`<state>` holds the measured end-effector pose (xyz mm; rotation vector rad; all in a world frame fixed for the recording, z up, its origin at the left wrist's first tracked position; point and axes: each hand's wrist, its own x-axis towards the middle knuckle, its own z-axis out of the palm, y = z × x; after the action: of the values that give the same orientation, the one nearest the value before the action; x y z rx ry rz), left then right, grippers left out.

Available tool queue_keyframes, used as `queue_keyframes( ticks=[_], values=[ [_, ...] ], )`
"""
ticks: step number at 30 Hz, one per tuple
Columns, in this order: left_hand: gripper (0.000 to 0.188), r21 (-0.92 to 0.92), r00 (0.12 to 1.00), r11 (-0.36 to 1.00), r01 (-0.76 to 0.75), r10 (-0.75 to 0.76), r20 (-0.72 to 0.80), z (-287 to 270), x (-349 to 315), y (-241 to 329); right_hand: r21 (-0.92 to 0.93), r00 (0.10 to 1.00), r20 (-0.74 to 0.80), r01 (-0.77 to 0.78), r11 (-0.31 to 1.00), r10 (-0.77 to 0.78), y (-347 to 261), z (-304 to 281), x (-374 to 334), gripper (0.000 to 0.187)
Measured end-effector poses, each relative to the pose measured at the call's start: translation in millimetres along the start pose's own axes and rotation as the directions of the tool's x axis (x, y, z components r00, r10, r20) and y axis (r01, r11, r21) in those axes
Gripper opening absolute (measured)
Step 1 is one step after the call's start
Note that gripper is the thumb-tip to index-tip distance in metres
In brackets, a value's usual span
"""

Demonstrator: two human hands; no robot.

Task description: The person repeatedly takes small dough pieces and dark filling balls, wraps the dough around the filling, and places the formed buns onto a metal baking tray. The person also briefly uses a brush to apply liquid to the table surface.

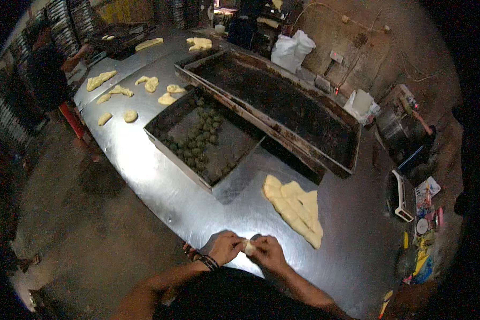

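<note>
Between my two hands, close to my body at the table's near edge, is a small pale piece of dough (249,248). My left hand (226,248), with dark bands at the wrist, pinches it from the left. The fingers of my right hand (267,250) close on it from the right. Beyond my right hand a large flat slab of dough (295,209) lies on the metal table (197,213). Farther off, a square tray (234,151) holds many small dark greenish balls (197,140), gathered mostly toward its left side.
A long dark trough (282,101) stands behind the square tray. Several dough pieces (130,116) lie on the table's far left. Another person (48,74) stands there. A scale (402,197) and coloured packets (424,258) sit at the right, white sacks (293,50) by the wall.
</note>
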<state>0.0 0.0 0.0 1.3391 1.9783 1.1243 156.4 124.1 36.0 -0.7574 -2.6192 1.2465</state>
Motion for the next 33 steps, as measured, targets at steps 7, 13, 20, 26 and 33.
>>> queue_keyframes(
  ticks=[7,13,20,26,33],
  values=[
    [0.016,-0.067,0.937,0.985,-0.162,0.174,0.301,-27,24,-2,0.144,0.968,0.193,-0.188,0.971,0.159,-3,4,17,0.029],
    [0.027,-0.580,0.945,0.768,0.271,-0.097,0.313,-29,16,5,0.552,0.891,0.429,-0.390,0.737,0.150,39,3,32,0.014],
    [0.022,-0.250,0.994,0.968,0.025,0.001,0.106,-2,8,4,0.138,0.959,-0.154,0.258,0.956,-0.237,16,16,8,0.017],
    [0.015,-0.391,0.954,0.873,0.290,-0.234,0.185,-5,6,4,-0.201,0.905,0.152,0.422,0.884,-0.398,-60,-40,74,0.020],
    [0.025,-0.638,0.671,0.702,0.317,-0.641,-0.372,-63,-51,-12,-0.305,0.819,-0.163,0.488,0.818,-0.550,-80,21,72,0.047]
  ],
)
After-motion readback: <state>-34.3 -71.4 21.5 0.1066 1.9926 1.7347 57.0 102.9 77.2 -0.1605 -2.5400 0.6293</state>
